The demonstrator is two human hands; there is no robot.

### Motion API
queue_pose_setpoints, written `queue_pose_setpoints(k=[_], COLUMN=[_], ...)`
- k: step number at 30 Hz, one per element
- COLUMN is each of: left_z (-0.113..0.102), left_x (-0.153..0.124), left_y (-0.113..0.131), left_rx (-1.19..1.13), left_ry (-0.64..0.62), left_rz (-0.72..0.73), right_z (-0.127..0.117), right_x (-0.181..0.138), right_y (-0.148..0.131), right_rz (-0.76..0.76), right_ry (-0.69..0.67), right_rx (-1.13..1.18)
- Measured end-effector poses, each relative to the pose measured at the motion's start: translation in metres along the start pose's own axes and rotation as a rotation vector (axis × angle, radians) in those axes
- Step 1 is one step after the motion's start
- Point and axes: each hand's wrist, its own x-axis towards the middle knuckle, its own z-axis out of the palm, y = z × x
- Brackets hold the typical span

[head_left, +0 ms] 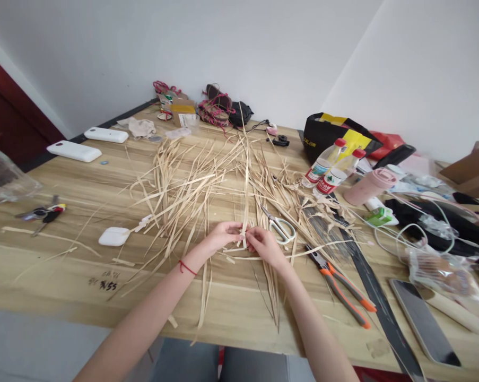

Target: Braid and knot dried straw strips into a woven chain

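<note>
Both hands meet over the near middle of the table, fingers pinched on a pale flat straw strip (pixel 246 196) that rises away toward the wall. My left hand (pixel 228 233) comes from the left, a red string around its wrist. Opposite it, my right hand (pixel 262 243) pinches the strip's lower end, where a small folded or knotted part shows; its exact form is too small to tell. Loose straw strips (pixel 183 196) spread in heaps beyond and beside the hands. White-handled scissors (pixel 281 229) lie just right of my right hand.
Orange-handled pliers (pixel 342 289) and a phone (pixel 424 323) lie at right. Farther back stand two water bottles (pixel 337 172), a pink tumbler (pixel 369 185) and a black bag (pixel 322 135). Keys (pixel 44 213) and a white case (pixel 114 236) lie at left.
</note>
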Motion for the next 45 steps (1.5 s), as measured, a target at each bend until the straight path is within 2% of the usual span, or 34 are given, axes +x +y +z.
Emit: queue_pose_setpoints(k=[5, 12, 21, 25, 31, 45], left_z=[-0.001, -0.004, 0.001, 0.0, -0.006, -0.007], left_x=[0.002, 0.004, 0.001, -0.002, 0.0, 0.002], left_y=[-0.003, -0.006, -0.006, -0.002, 0.003, -0.003], left_rx=[0.031, 0.033, 0.09, 0.076, 0.011, -0.014], left_ry=[0.033, 0.011, 0.002, -0.066, -0.151, -0.07], left_rz=[0.003, -0.005, -0.01, -0.035, 0.033, 0.011], right_z=[0.001, -0.003, -0.004, -0.004, -0.004, -0.01], right_x=[0.002, 0.003, 0.005, 0.004, 0.002, 0.0], right_y=[-0.001, -0.005, 0.002, 0.001, -0.002, -0.003], right_rz=[0.029, 0.101, 0.188, 0.181, 0.186, 0.254], right_ry=[0.025, -0.002, 0.03, 0.043, 0.025, 0.009], right_rx=[0.028, 0.117, 0.179, 0.209, 0.248, 0.256])
